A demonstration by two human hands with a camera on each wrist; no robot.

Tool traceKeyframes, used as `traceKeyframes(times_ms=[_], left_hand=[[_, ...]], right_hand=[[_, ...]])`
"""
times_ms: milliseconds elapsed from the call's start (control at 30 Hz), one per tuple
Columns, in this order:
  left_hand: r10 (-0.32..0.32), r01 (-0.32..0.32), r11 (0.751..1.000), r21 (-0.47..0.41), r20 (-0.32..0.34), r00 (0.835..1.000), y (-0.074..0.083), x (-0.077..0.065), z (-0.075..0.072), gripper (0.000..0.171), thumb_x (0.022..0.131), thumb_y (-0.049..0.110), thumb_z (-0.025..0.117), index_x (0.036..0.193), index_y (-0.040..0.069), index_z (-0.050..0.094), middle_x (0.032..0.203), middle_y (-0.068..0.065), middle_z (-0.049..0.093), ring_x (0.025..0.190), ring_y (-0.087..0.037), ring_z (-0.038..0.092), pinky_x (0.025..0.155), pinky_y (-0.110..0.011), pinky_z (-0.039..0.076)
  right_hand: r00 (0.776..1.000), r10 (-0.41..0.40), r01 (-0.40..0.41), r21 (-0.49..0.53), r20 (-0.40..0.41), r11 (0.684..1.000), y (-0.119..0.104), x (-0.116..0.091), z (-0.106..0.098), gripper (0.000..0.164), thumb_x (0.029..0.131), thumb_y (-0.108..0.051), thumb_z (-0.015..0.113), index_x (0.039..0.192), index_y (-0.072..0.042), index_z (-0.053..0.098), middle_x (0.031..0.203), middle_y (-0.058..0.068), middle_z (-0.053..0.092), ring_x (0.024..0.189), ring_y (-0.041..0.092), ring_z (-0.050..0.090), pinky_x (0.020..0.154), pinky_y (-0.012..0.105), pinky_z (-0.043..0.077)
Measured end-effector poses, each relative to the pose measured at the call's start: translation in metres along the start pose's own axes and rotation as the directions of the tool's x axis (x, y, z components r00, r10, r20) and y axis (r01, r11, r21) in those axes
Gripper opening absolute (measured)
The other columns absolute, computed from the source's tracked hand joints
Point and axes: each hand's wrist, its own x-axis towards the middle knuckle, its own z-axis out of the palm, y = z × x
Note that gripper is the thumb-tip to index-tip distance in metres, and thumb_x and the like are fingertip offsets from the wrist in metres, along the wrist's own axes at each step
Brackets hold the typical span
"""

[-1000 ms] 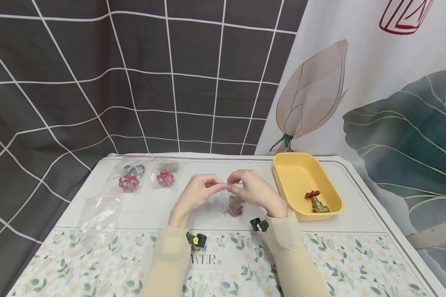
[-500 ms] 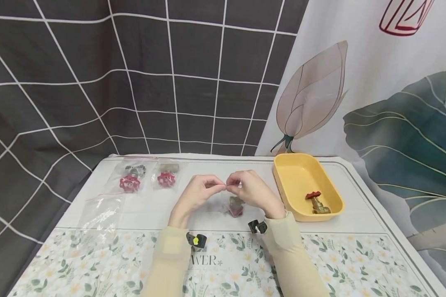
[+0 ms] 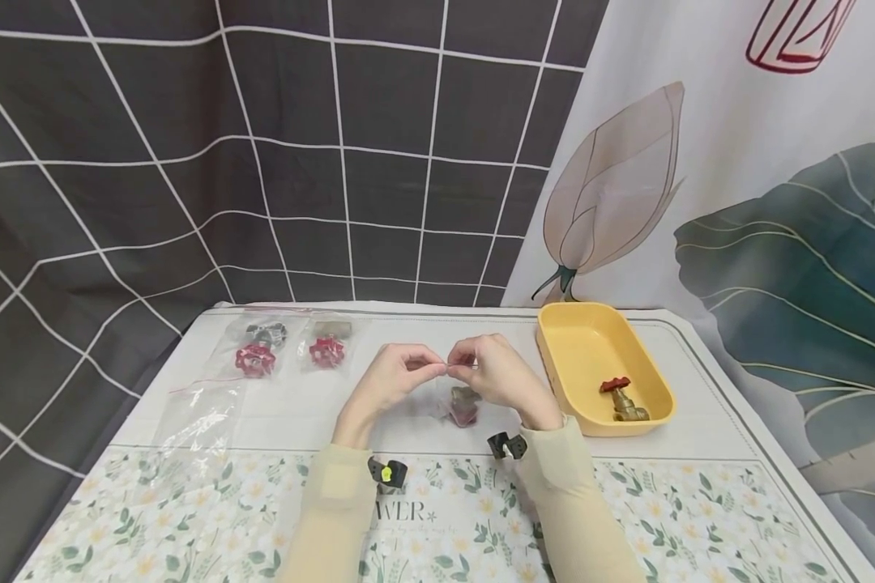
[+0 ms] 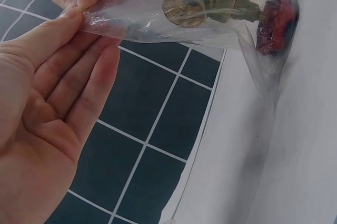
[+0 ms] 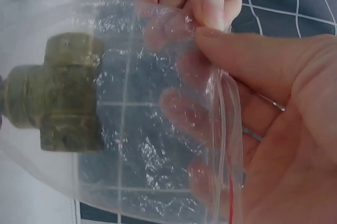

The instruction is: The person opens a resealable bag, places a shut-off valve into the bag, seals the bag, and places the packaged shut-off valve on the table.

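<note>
The left hand (image 3: 390, 380) and right hand (image 3: 497, 376) each pinch the mouth edge of a clear plastic bag (image 5: 152, 129), fingertips close together. Inside is a valve (image 3: 465, 397), at the table's middle, between the hands and toward the near side. The pinched edge is small in the head view and partly covered in the wrist views, so whether the seal is parted cannot be confirmed.

Risks, in judgement: the slick film could slip from so narrow a pinch; pulling unevenly could tear the mouth at one corner; if the bag opened while tipped, the heavy body could drop out and strike the table (image 3: 408, 320).

Materials: the film is thin, glossy and wrinkled, with a red line (image 5: 230, 192) along its closure. The valve body is dull brass-toned metal, T-shaped, with a threaded round port; its red handwheel (image 4: 276, 21) has a lobed rim. At right, a smooth yellow tray (image 3: 591, 348) with rounded corners holds an unbagged valve (image 3: 622, 399) with a similar red wheel.
</note>
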Motion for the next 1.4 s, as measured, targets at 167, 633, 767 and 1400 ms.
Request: traceKeyframes(times_ms=[167, 633, 767, 1400], left_hand=[[-0.014, 0.014, 1.000, -0.006, -0.009, 1.000, -0.001, 0.000, 0.000, 0.008, 0.089, 0.018, 0.073, 0.091, 0.011, 0.076, 0.090, 0.003, 0.073, 0.089, -0.012, 0.069, 0.087, -0.033, 0.053], [-0.059, 0.059, 0.998, -0.030, 0.008, 0.998, 0.003, 0.001, 0.001, 0.012, 0.089, 0.012, 0.072, 0.095, 0.002, 0.075, 0.094, -0.008, 0.074, 0.092, -0.018, 0.069, 0.088, -0.036, 0.052], [-0.057, 0.057, 0.998, -0.022, 0.019, 0.998, 0.021, -0.002, -0.002, 0.011, 0.090, 0.008, 0.071, 0.095, -0.001, 0.074, 0.094, -0.010, 0.073, 0.091, -0.018, 0.069, 0.088, -0.035, 0.053], [-0.051, 0.051, 0.999, 0.012, 0.020, 0.999, 0.044, -0.008, -0.006, 0.010, 0.090, 0.006, 0.071, 0.095, -0.002, 0.074, 0.094, -0.011, 0.073, 0.092, -0.020, 0.069, 0.088, -0.036, 0.053]], right_hand=[[0.999, 0.034, -0.033, -0.060, 0.019, 0.998, -0.001, -0.001, -0.002, 0.009, 0.085, -0.015, 0.076, 0.079, -0.016, 0.069, 0.068, -0.011, 0.059, 0.060, 0.008, 0.052, 0.056, 0.025, 0.046], [0.999, -0.005, 0.007, -0.028, 0.047, 1.000, 0.002, -0.002, -0.004, 0.020, 0.086, -0.008, 0.074, 0.073, -0.017, 0.062, 0.066, -0.010, 0.056, 0.060, 0.008, 0.050, 0.057, 0.026, 0.045], [0.999, -0.004, 0.006, -0.042, 0.044, 0.999, 0.001, -0.002, -0.005, 0.019, 0.086, -0.008, 0.074, 0.073, -0.018, 0.063, 0.065, -0.010, 0.056, 0.059, 0.008, 0.050, 0.054, 0.025, 0.045], [0.998, -0.019, 0.023, -0.063, 0.063, 0.998, -0.001, -0.002, -0.004, 0.018, 0.087, -0.006, 0.072, 0.072, -0.014, 0.065, 0.066, -0.010, 0.056, 0.061, 0.008, 0.051, 0.057, 0.026, 0.046]])
